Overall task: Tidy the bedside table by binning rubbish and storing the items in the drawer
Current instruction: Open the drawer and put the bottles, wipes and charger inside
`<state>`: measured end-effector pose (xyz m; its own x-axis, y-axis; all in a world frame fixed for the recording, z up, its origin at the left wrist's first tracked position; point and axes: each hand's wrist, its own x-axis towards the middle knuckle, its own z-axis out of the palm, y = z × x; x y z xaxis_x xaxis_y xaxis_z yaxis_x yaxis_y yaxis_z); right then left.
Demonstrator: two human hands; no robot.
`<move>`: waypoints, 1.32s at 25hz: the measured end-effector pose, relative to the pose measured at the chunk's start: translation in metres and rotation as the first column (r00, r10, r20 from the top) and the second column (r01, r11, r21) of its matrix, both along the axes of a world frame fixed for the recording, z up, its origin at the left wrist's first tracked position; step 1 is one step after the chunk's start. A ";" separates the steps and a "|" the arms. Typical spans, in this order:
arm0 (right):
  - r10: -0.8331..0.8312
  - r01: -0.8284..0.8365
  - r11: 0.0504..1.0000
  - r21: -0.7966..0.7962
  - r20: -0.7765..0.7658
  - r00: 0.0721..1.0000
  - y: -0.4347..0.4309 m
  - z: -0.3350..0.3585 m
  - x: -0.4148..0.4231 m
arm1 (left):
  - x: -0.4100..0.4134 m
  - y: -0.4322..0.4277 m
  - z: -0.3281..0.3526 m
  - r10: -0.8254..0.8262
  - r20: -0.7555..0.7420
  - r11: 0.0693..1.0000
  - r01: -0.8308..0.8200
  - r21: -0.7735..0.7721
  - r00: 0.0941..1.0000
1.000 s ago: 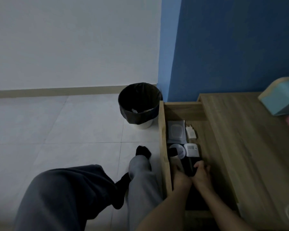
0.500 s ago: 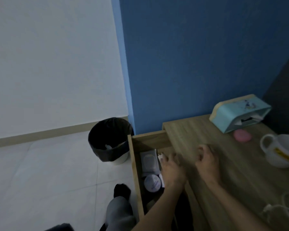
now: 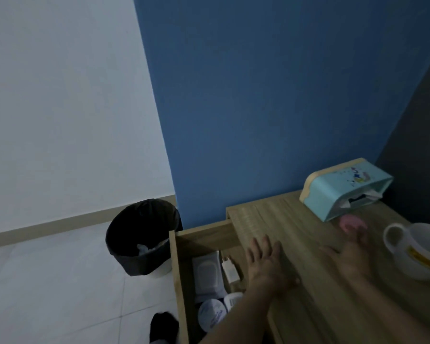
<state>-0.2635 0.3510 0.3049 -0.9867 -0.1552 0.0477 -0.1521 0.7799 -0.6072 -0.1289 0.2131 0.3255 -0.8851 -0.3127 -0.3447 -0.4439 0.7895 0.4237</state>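
Observation:
The wooden bedside table (image 3: pixel 283 219) has its drawer (image 3: pixel 176 269) pulled out on the left. Inside lie a grey wipes pack (image 3: pixel 206 274), a white charger plug (image 3: pixel 230 269) and a round white tin (image 3: pixel 212 315). My left hand (image 3: pixel 266 264) hovers flat with spread fingers over the table's left edge. My right hand (image 3: pixel 350 254) reaches with fingers extended toward a small pink round object (image 3: pixel 350 223) on the tabletop, blurred, fingertips just at it. Neither hand holds anything.
A light blue tissue box (image 3: pixel 343 189) stands at the back of the table, a white mug (image 3: pixel 417 252) at the right edge. A black-lined bin (image 3: pixel 142 237) with crumpled rubbish sits on the tiled floor left of the drawer. Blue wall behind.
Both hands came up out of the drawer to the tabletop. The right hand has moved further right toward the pink object. The view swung up and right.

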 end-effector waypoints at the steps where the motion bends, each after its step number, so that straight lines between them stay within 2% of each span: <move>1: 0.029 -0.029 1.000 0.007 -0.023 0.999 0.001 0.000 -0.010 | -0.006 -0.005 0.000 -0.010 0.000 1.000 0.010 0.004 1.000; 5: 0.076 -0.092 0.984 0.155 0.106 0.991 0.006 0.001 -0.046 | -0.016 -0.010 -0.002 -0.005 -0.004 1.000 0.005 0.009 1.000; 8: 0.161 -0.200 0.942 0.271 0.157 0.974 0.007 0.003 -0.050 | -0.015 -0.008 -0.004 -0.005 0.004 1.000 0.005 0.001 1.000; 10: 0.185 -0.210 0.922 0.326 0.108 0.977 0.005 0.007 -0.042 | -0.015 -0.010 -0.004 -0.020 0.000 1.000 0.020 0.001 1.000; 15: 0.216 -0.190 0.923 0.335 -0.041 0.976 -0.002 -0.003 0.006 | 0.006 -0.018 -0.002 -0.124 -0.059 0.992 0.123 -0.025 0.990; 17: 0.222 -0.148 0.916 0.372 -0.165 0.961 -0.009 -0.004 0.028 | 0.022 -0.020 -0.003 -0.119 -0.112 0.993 0.118 -0.016 0.987; 18: 0.207 -0.125 0.927 0.355 -0.205 0.956 -0.014 -0.002 0.040 | 0.032 -0.020 -0.004 -0.112 -0.139 0.994 0.113 -0.006 0.984; 20: 0.172 -0.121 0.968 0.220 -0.229 0.958 -0.023 0.000 0.060 | 0.049 -0.021 -0.003 -0.106 -0.186 0.994 0.108 -0.002 0.977; 22: 0.193 -0.144 0.971 0.192 -0.266 0.945 -0.032 -0.001 0.077 | 0.069 -0.031 0.001 -0.007 -0.249 1.000 0.009 0.007 0.969; 24: 0.208 -0.152 0.964 0.216 -0.265 0.941 -0.039 -0.002 0.089 | 0.087 -0.047 0.002 0.193 -0.297 0.981 -0.192 0.033 0.935; 27: 0.294 -0.250 0.947 0.202 -0.235 0.926 -0.055 -0.006 0.113 | 0.116 -0.074 -0.003 0.422 -0.302 0.902 -0.429 0.046 0.855; 29: 0.344 -0.327 0.939 0.110 -0.217 0.913 -0.076 -0.001 0.139 | 0.130 -0.086 -0.005 0.531 -0.264 0.843 -0.533 0.072 0.805; 31: 0.418 -0.432 0.902 -0.018 -0.219 0.881 -0.100 -0.001 0.165 | 0.138 -0.093 -0.010 0.632 -0.198 0.775 -0.603 0.190 0.749; 33: 0.516 -0.532 0.845 -0.054 -0.179 0.838 -0.117 -0.013 0.184 | 0.144 -0.096 -0.017 0.713 -0.152 0.662 -0.586 0.467 0.684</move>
